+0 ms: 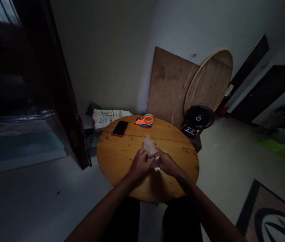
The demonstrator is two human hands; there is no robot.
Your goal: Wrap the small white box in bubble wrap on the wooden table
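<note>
On the round wooden table point(122, 158), a thin whitish sheet point(148, 144) stands up in a point; whether it is paper or plastic I cannot tell. My left hand point(141, 162) grips its near left side, fingers bent inward. From the right, my right hand point(166, 162) pinches the same sheet, its fingertips close to those of the left. The lower part of the sheet is hidden between the fingers. Beyond the hands lie an orange and blue tape dispenser point(142, 121) and a dark phone point(120, 128) with a red edge.
Behind the table a brown board point(169, 80) and a round wooden top point(211, 77) lean on the wall. A black fan point(199, 117) stands at the back right. A printed white sack point(108, 117) sits past the left rear edge, near a dark door frame point(64, 94).
</note>
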